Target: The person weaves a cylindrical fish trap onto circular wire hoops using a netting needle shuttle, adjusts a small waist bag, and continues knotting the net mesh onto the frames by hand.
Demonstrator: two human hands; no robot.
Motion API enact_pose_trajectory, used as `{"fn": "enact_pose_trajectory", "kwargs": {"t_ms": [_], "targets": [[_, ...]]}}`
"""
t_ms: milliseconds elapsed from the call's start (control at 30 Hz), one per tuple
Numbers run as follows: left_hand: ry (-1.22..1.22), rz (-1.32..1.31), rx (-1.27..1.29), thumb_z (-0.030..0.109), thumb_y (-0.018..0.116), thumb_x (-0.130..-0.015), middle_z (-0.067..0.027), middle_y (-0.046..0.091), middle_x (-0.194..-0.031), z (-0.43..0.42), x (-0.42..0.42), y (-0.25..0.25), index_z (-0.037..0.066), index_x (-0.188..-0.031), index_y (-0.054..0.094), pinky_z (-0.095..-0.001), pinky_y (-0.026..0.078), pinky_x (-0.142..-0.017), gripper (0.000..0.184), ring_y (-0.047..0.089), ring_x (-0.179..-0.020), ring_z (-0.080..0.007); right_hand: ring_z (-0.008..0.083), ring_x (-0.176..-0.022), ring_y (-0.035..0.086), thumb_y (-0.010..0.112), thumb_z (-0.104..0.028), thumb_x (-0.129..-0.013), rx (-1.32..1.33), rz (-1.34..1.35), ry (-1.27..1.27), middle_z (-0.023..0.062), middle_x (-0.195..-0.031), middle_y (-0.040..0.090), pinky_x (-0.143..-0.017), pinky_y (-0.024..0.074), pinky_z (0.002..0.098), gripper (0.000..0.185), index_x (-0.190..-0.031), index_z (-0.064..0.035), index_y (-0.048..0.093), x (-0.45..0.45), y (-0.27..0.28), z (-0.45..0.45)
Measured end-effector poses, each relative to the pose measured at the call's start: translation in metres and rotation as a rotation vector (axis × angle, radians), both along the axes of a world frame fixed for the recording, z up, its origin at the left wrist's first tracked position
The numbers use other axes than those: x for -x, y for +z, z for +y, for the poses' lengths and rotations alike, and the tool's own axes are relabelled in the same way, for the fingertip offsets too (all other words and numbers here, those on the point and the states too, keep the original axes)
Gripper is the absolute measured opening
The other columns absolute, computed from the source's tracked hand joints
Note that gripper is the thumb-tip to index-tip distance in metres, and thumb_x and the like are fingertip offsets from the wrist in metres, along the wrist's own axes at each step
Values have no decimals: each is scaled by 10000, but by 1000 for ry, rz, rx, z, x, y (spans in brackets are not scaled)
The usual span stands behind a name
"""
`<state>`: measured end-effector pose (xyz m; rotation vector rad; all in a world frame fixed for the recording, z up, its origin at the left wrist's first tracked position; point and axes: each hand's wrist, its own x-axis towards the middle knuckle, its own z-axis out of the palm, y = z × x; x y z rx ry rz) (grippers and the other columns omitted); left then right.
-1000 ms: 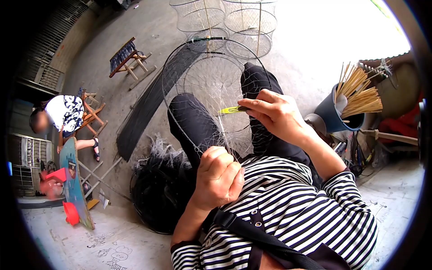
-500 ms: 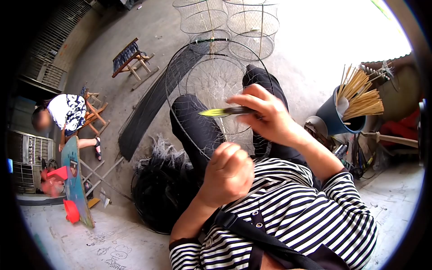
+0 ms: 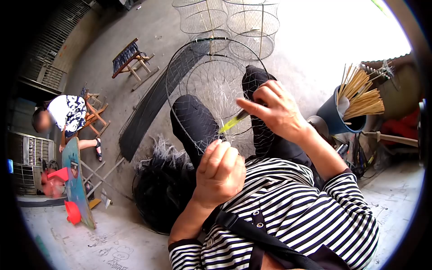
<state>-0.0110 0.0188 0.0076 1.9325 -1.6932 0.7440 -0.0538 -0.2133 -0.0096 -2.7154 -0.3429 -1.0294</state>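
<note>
My right hand is closed around a slim netting needle with a yellow-green pointed tip and a dark body. That tip slants down and left, close to the fingers of my left hand. The left fingers are pinched together on the near edge of a fine mesh net, though what lies inside the pinch is mostly hidden. The net is strung on round dark hoops and stands over my lap, between my knees.
Wire-hooped net cages stand beyond my feet. To the right is a blue bucket of thin sticks. Dark netting lies on the floor. A person sits at left by a tilted board; a folding stool stands nearby.
The netting needle has swung from nearly level to pointing down-left, its tip nearer my left hand. My left hand has shifted slightly left; my right hand has moved slightly right.
</note>
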Motion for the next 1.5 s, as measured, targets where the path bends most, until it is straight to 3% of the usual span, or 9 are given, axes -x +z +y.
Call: {"fn": "enact_pose_trajectory", "kwargs": {"t_ms": [67,133,200,233,300,467,600,800,1500], "targets": [[-57,-14,-7,33,741,-733,-118,534,-1073,-4,-2,-10,6,-817,648,-487,511,-971,128,566,-1073,-307,206,-745,522,722,-116,-821,-277,-8,180,26,-880,537,-706,470,321,586,-1392,-85,591,-3,3,15],[-73,32,-34,27,735,-734,-122,542,-1092,-4,0,-14,-8,-818,637,-484,526,-957,134,565,-1098,-308,151,-748,488,697,-196,-923,-1093,56,585,23,-885,523,-694,452,328,444,-1319,-16,608,-1,10,35],[-62,37,-30,31,739,-739,-122,556,-1113,0,-2,-13,8,-836,643,-485,504,-959,138,564,-1109,-317,141,-822,509,559,-309,-1045,-1408,216,752,56,-960,540,-739,459,316,331,-1081,10,638,6,20,30],[-54,57,0,37,743,-745,-120,560,-1114,2,-3,-11,18,-839,645,-482,493,-958,137,564,-1113,-322,180,-921,558,580,-206,-1009,-1229,211,563,69,-1007,566,-806,468,316,226,-963,14,603,12,31,26],[-1,158,29,49,754,-751,-117,566,-1109,6,-4,-4,33,-839,652,-474,479,-958,136,565,-1112,-333,211,-941,622,716,-100,-892,-499,15,219,86,-1062,641,-817,514,342,225,-1076,-8,625,33,51,5],[-16,678,209,59,748,-839,-117,574,-1075,16,-2,2,21,-860,652,-428,456,-963,106,576,-1083,-322,181,-806,590,700,-129,-907,-1135,-246,650,61,-954,615,-706,501,338,300,-1190,-59,630,114,70,-34],[-103,840,303,95,737,-877,-130,566,-1072,15,-1,8,16,-903,651,-445,467,-965,119,577,-1076,-299,156,-697,564,688,-152,-918,-741,-174,108,41,-869,593,-617,489,334,371,-1282,-100,635,98,54,-41],[-131,888,336,106,726,-890,-142,545,-1103,16,4,14,6,-916,651,-432,481,-955,127,589,-1058,-290,169,-614,561,732,-180,-862,-224,31,-177,8,-752,503,-527,478,349,416,-1269,-250,686,57,21,13],[-130,900,298,50,739,-857,-121,539,-1071,14,13,10,5,-898,663,-368,505,-885,97,597,-976,-251,188,-572,526,756,-154,-842,-287,-60,-73,30,-693,470,-481,420,353,334,-1174,-165,725,40,12,30]]}}
